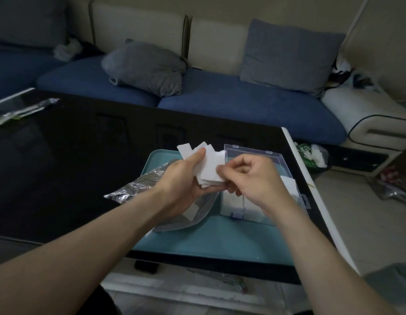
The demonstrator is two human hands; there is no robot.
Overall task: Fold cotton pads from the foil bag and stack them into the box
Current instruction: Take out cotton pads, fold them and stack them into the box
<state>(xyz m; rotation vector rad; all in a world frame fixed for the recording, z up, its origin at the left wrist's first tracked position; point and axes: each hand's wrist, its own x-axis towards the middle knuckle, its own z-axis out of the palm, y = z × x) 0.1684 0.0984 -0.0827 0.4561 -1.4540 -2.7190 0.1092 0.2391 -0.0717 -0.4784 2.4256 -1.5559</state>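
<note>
Left hand: The left hand (184, 178) is raised above a teal tray (197, 242), its grip curled round a loose sheaf of white cotton pads (209, 164), thumb on the near face and fingers behind, the pads fanning out above the knuckles.

Right hand: The right hand (254, 176) meets the sheaf from the other side, thumb and forefinger pinching the near edge of the front pad, the other fingers curled beneath.

Cotton pads: Held in the air between both hands, over the gap between bag and box.

Foil bag: A crinkled silver foil bag (134, 187) lies partly on the tray and partly on the dark glossy worktop (61, 167), beneath the left wrist; its open mouth faces the box and a white pad shows inside.

Box: A clear plastic box (234, 205) with its hinged lid (252, 153) standing open sits on the right part of the tray, just beside the bag. White pads already lie stacked inside, largely hidden behind the right hand.

Worktop: A clear wrapper (22, 111) lies at the far left edge, well apart from the tray.

Beyond: A sofa with blue seat cushions (243, 103) and grey pillows (147, 67) runs along the far side of the worktop; a bin lined with a bag (315, 155) stands on the floor to the right.
</note>
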